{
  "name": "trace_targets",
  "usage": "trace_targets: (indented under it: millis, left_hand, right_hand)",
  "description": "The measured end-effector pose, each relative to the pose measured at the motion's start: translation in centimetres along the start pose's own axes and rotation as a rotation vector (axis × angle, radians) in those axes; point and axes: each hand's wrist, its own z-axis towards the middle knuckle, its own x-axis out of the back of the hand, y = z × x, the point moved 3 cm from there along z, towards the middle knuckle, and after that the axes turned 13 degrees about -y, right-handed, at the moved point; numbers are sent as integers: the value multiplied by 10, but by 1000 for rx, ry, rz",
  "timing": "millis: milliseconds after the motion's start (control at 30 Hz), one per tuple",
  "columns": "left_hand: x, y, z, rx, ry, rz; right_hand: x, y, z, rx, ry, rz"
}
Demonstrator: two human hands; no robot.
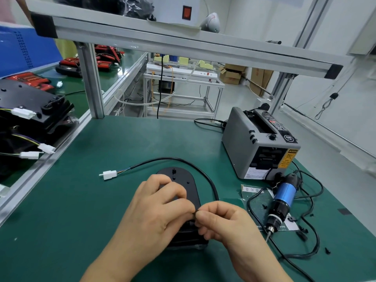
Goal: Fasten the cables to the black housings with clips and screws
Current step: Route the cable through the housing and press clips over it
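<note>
A black housing (183, 180) lies flat on the green mat in front of me. A black cable (195, 167) loops over its far end and ends in a white connector (109, 175) at the left. My left hand (160, 206) lies over the housing with its fingers curled. My right hand (219, 220) meets it at the housing's right edge. Both sets of fingertips pinch a small black clip (195, 213). Most of the clip and the cable beneath the hands is hidden.
An electric screwdriver (282, 202) with a blue body lies at the right among small black clips (301, 235) and its cord. A grey tape dispenser (258, 143) stands behind it. Several black housings with white connectors (30, 119) are stacked at the left.
</note>
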Motion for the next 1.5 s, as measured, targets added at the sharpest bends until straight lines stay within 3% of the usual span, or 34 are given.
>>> trace_targets:
  millis: [233, 433, 500, 600, 700, 1033, 1500]
  left_hand:
    - [-3, 7, -1, -34, 63, 90]
    - [-11, 6, -12, -26, 82, 5]
    - [-14, 1, -19, 60, 90, -128]
    - [-12, -11, -31, 393, 181, -371]
    - [-16, -14, -37, 572, 186, -441]
    - [-30, 2, -23, 489, -58, -281]
    - [-38, -2, -23, 527, -8, -380]
  right_hand:
    - [2, 4, -1, -5, 13, 36]
    - [2, 14, -7, -21, 48, 35]
    - [4, 18, -9, -25, 55, 28]
    - [6, 21, -14, -5, 96, -14]
    - [9, 27, -16, 7, 148, -117]
    - [1, 34, -9, 41, 255, -377]
    - [1, 33, -9, 58, 281, -609]
